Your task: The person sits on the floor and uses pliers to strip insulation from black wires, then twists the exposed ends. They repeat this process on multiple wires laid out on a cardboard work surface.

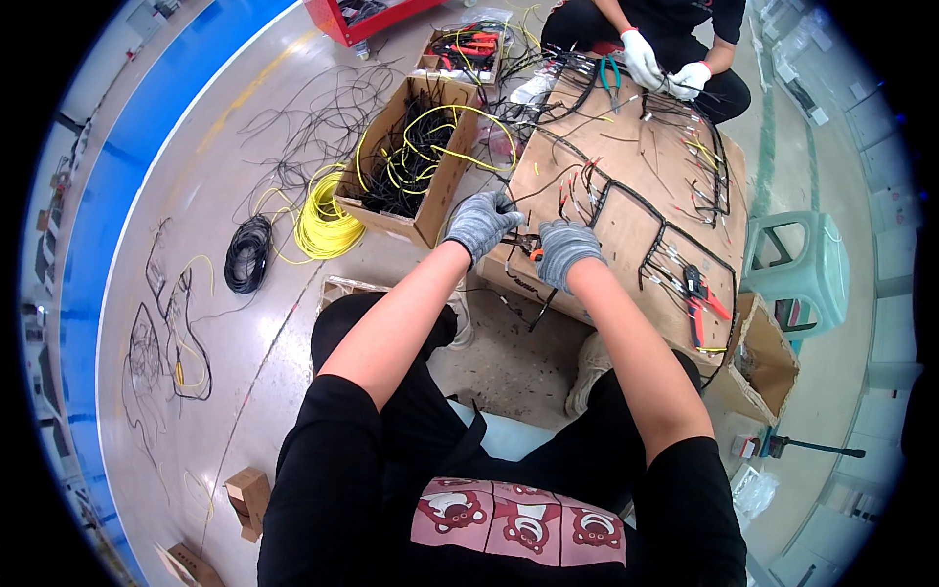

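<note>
My left hand (484, 227), in a grey knit glove, is closed at the near left edge of the cardboard-covered table, pinching a thin dark wire (536, 186) that runs up to the right. Just right of it my right hand (570, 249), also gloved, is closed against a black-and-orange hand tool (536, 253), whose handles are mostly hidden by the fingers. A black taped wire harness (636, 196) with red-tipped and white-labelled ends branches across the table beyond my hands. Part of a black wire bundle (528, 288) hangs over the table's near edge.
Red-handled pliers (701, 293) lie at the table's right, teal-handled pliers (610, 80) at its far end. A person in white gloves (643, 61) handles wires there. Left stand a cardboard box (440, 201) of wires, a yellow coil (327, 217) and a black coil (247, 254). A green stool (829, 264) is right.
</note>
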